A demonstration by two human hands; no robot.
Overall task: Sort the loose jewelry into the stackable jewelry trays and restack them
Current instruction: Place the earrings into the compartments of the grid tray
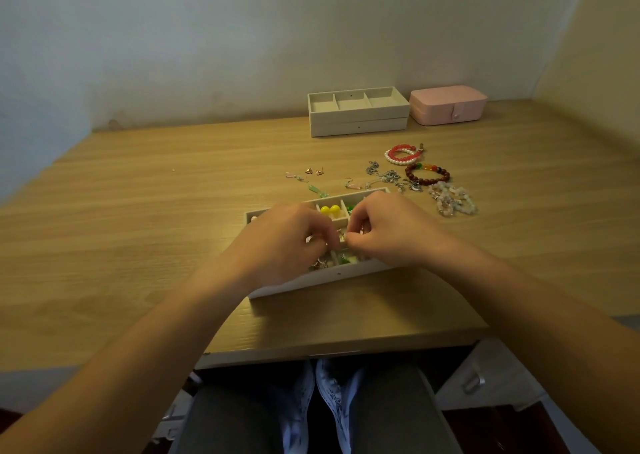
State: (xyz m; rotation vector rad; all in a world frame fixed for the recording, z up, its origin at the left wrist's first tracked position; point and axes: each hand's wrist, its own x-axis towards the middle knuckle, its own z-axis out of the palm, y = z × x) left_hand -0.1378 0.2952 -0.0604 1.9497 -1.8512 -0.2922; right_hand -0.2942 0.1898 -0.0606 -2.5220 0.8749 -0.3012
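Observation:
A beige compartment tray [304, 284] lies near the desk's front edge, holding yellow beads [329, 210] and other small pieces. Both hands hover over it. My left hand [284, 242] and my right hand [384, 230] meet fingertip to fingertip, curled and pinching a tiny metal piece [343, 238] between them; what it is stays unclear. Loose earrings [313, 171], silver chains [388, 177], a red and white bracelet [403, 153], a dark red bead bracelet [429, 173] and a pale pink bracelet [452, 200] lie behind the tray. Two stacked trays [358, 122] stand at the back.
A shut pink jewelry box [448, 104] sits right of the stacked trays by the wall. Bare wooden desk [138, 218] spreads to the left. White drawers [485, 374] stand under the desk on the right, beside my knees.

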